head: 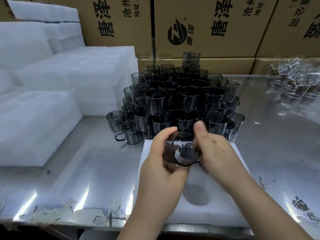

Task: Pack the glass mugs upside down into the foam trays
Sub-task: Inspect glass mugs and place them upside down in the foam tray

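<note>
- Head view: both your hands hold one dark glass mug [183, 154] in the air, low over the far end of the foam tray [218, 212].
- Your left hand [161, 163] wraps the mug from the left, with the thumb on top and the fingers curled underneath.
- Your right hand [214, 153] grips the mug's right side. The thumb points up and the fingers are curled round the glass.
- The mug is tipped on its side with its round rim facing you. It isn't in the tray.
- The foam tray lies flat on the metal table [86, 179] at the near edge, right under your forearms.
- One round hole [196, 195] in the tray shows between your wrists, with nothing in it. Your arms hide the rest of the tray, so I can't tell about other slots.
- A pile of mugs [173, 101] sits just past the tray, stacked several layers high. The topmost mug [191, 60] is upside down.
- Stacks of foam [43, 118] are on the left side of the table.
- Clear glassware [294, 80] is at far right, too blurred to make out.
- Printed cardboard boxes [207, 23] line the back.
</note>
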